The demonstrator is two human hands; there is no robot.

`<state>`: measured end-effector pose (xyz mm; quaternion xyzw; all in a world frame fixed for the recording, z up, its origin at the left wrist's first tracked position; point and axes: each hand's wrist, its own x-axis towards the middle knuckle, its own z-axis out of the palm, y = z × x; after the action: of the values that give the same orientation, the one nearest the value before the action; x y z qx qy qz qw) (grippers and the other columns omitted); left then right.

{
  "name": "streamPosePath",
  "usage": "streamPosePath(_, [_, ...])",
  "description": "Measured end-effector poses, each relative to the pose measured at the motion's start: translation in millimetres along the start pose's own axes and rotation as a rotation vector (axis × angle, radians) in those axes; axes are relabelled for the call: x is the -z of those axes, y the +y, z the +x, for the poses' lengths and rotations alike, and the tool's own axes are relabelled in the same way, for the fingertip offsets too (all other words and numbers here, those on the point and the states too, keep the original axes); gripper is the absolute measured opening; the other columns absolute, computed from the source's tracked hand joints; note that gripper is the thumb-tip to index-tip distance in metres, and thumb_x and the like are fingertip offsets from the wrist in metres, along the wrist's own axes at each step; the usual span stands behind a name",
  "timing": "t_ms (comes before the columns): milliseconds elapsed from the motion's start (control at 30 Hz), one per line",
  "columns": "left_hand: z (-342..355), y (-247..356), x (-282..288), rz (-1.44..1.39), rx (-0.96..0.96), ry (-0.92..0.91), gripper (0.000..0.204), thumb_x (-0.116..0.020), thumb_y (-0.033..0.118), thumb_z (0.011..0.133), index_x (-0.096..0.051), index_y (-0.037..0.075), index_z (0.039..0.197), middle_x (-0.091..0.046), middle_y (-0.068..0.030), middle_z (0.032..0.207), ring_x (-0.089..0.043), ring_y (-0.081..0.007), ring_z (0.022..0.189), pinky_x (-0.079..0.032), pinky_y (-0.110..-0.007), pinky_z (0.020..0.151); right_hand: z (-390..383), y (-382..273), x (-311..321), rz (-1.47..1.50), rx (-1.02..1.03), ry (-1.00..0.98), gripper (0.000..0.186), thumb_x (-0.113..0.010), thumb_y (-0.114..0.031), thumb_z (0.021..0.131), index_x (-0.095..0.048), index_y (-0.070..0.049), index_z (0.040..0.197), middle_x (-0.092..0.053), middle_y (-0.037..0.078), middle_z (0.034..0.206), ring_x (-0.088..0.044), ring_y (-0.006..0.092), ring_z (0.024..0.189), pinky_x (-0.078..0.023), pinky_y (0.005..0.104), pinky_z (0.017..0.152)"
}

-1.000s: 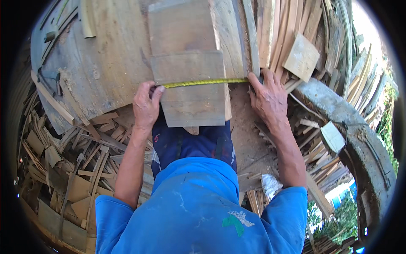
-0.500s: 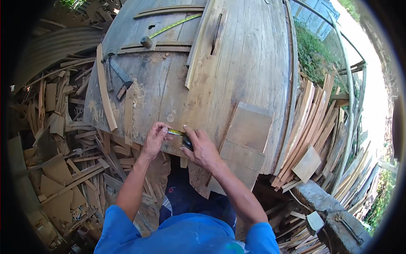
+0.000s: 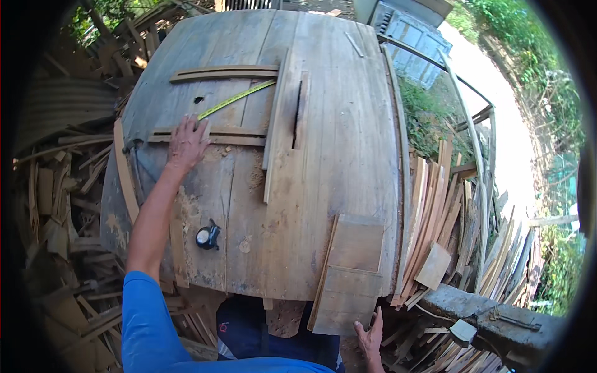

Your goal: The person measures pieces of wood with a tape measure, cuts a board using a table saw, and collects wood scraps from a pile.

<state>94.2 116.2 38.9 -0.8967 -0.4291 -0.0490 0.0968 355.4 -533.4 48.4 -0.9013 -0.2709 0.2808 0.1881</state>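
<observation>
Over the slotted wooden strip (image 3: 239, 137) at the bench's left side, my left hand (image 3: 188, 143) reaches down with bent fingers, by the end of a yellow measuring strip (image 3: 236, 99). Whatever lies beneath its palm and fingertips is hidden. Nearer to me, a black tape measure (image 3: 208, 236) with a pale round face lies loose on the boards. My right hand (image 3: 370, 340) is low at the right, just beside the near end of a flat wooden panel (image 3: 354, 242). Its thumb and fingers are apart, with nothing visible in them.
The wooden bench top (image 3: 336, 174) bears another slotted strip (image 3: 224, 73), a long batten (image 3: 277, 124) and a curved piece (image 3: 125, 171) at its left edge. Stacked planks (image 3: 429, 217) lean at the right beside a concrete ledge (image 3: 491, 311). Scrap wood (image 3: 50, 199) heaps at left.
The tape measure has left my hands and now lies on the bench. My left hand has reached forward and left over a small grey block; my right hand has drawn back to the right.
</observation>
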Motion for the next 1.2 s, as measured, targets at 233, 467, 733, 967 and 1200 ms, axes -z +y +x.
streamPosePath(233, [22.3, -71.8, -73.6, 0.116, -0.002, -0.302, 0.025, -0.061, 0.026, 0.09, -0.062, 0.004, 0.103, -0.058, -0.0173, 0.111, -0.06, -0.038, 0.1, -0.054, -0.047, 0.083, 25.5, -17.5, -12.6, -0.322, 0.159, 0.289, 0.09, -0.08, -0.046, 0.073, -0.044, 0.005, 0.138, -0.054, 0.022, 0.119, -0.054, 0.0381, 0.106, -0.047, 0.0461, 0.091])
streamPosePath(467, [71.5, -67.1, -77.0, 0.277, 0.382, -0.603, 0.041, -0.052, 0.039, 0.098, -0.072, 0.005, 0.108, -0.07, -0.0181, 0.109, -0.068, -0.036, 0.104, -0.055, -0.047, 0.084, 30.7, -11.4, -5.1, -0.151, 0.024, 0.191, 0.084, -0.086, -0.043, 0.066, -0.053, 0.004, 0.127, -0.058, 0.018, 0.108, -0.057, 0.0338, 0.101, -0.049, 0.0418, 0.089])
streamPosePath(733, [44.0, 115.1, -62.4, -0.382, 0.166, 0.062, 0.077, -0.063, 0.058, 0.083, -0.054, -0.003, 0.129, -0.054, -0.0231, 0.13, -0.045, -0.0393, 0.127, -0.036, -0.05, 0.108, 30.2, -12.6, 7.6, 0.308, -0.18, 0.064, 0.055, -0.084, -0.027, 0.074, -0.057, 0.004, 0.111, -0.067, 0.017, 0.093, -0.067, 0.03, 0.087, -0.052, 0.0359, 0.08])
streamPosePath(967, [21.0, 150.4, -110.8, -0.651, 0.432, 0.061, 0.086, -0.069, 0.021, 0.078, -0.028, -0.007, 0.147, -0.023, -0.0315, 0.154, -0.016, -0.0464, 0.146, -0.015, -0.05, 0.121, 80.9, -93.1, 8.5, 0.482, 0.19, 0.034, 0.03, -0.065, -0.013, 0.093, -0.054, 0.003, 0.115, -0.07, 0.014, 0.09, -0.065, 0.0152, 0.083, -0.051, 0.0293, 0.073])
streamPosePath(1200, [24.5, 144.8, -97.3, -0.639, 0.337, 0.135, 0.073, -0.059, 0.006, 0.076, -0.035, -0.007, 0.145, -0.023, -0.0295, 0.155, -0.016, -0.0472, 0.145, -0.015, -0.05, 0.121, 173.2, -209.3, -53.3, 0.669, 0.265, 0.116, 0.045, -0.056, -0.011, 0.097, -0.042, -0.005, 0.14, -0.061, 0.007, 0.084, -0.052, 0.0116, 0.072, -0.045, 0.029, 0.066])
